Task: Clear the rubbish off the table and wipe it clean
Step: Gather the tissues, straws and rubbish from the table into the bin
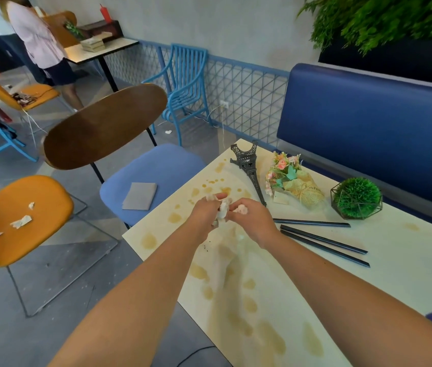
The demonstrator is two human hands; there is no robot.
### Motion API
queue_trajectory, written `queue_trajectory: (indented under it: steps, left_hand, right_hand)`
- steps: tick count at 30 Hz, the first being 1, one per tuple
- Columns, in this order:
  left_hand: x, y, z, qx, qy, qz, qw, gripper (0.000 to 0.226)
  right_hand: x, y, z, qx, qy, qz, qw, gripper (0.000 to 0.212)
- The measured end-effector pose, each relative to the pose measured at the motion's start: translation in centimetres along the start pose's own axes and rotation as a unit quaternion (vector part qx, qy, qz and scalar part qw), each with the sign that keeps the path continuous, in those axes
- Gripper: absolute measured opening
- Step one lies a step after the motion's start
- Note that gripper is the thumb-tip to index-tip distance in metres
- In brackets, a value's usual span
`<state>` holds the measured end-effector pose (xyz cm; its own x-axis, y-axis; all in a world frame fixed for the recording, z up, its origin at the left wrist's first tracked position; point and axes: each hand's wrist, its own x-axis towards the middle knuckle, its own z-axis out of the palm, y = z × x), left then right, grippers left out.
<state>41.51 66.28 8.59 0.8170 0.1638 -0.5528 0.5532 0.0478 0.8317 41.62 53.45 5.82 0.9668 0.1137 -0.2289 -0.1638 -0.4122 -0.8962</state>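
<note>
We see both hands held together above the cream-white table top (368, 274), which is marked with many yellowish-brown spill stains (199, 271). The left hand (205, 214) and the right hand (253, 221) each curl their fingers around pieces of crumpled white tissue paper (223, 210), which sits between them. Three thin black straws (323, 242) lie on the table just right of the hands. A folded grey cloth (140, 196) rests on the blue padded chair seat (162, 165).

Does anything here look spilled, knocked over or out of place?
Yes. Brown liquid stains blot the cream table, the black metal Eiffel Tower model lies toppled, and torn paper scraps litter the orange chair seat.
</note>
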Motion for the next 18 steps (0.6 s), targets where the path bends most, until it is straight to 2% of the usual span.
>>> queue_trajectory:
  steps: [2,5,8,10,14,18]
  left_hand:
    - [-1.7,-0.3,1.0,0.016,-0.006,-0.007,1.0,0.031]
    - [-4.1,-1.1,3.0,0.02,-0.038,-0.009,0.999,0.014]
    - [-6.3,-2.4,5.6,0.064,-0.083,0.018,0.994,0.037]
    - [-7.6,-3.3,7.4,0.077,-0.077,0.033,0.994,0.035]
    - [-9.9,-5.1,12.2,0.1,-0.04,0.07,0.992,0.012]
    - [-13.2,-6.8,17.5,0.131,-0.123,0.072,0.981,0.017]
  right_hand:
    - [-1.7,0.2,-1.1,-0.021,0.021,0.001,1.0,0.014]
    - [-4.1,0.9,-3.4,-0.077,0.071,0.019,0.994,0.025]
    - [-6.9,2.2,-6.1,-0.114,0.089,0.032,0.989,0.034]
    - [-8.5,3.2,-7.9,-0.114,0.066,0.044,0.99,0.038]
    - [-12.4,6.0,-12.0,-0.062,0.038,0.081,0.994,0.034]
    - [-17.4,7.9,-16.8,0.012,0.07,0.185,0.98,0.018]
